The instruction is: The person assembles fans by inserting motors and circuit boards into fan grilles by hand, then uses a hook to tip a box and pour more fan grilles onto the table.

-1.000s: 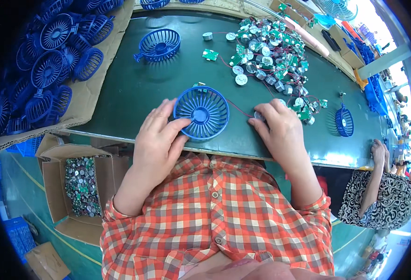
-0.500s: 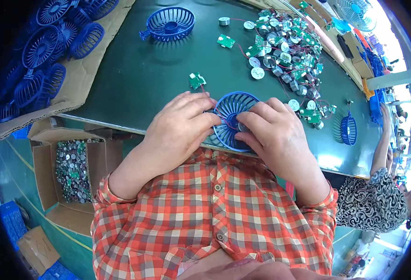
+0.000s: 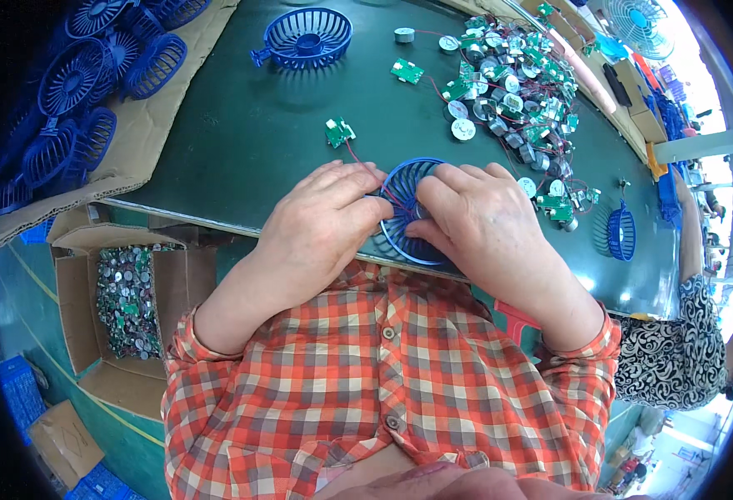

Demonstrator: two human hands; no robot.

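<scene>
In front of my chest, a round blue slotted fan cover (image 3: 401, 177) sits tilted at the table's near edge, hollow side up. My left hand (image 3: 326, 208) is closed on its left rim. Inside the bowl, the fingers of my right hand (image 3: 471, 208) are bent together over the middle, where they mostly hide a small round motor. A thin red wire runs from the cover, past my left fingers, to a green circuit board (image 3: 339, 132) lying on the table beyond that hand.
A heap of motors wired to green boards (image 3: 516, 92) lies at the far right. Single blue covers stand at the back (image 3: 308, 40) and right (image 3: 621, 233). A carton of blue covers (image 3: 75, 79) is at left, a box of motors (image 3: 71, 300) below. A co-worker (image 3: 670, 358) sits at right.
My right hand has shifted slightly left, deeper over the cover's middle, hiding the motor seen before. The wired circuit board has slid a little away and left.
</scene>
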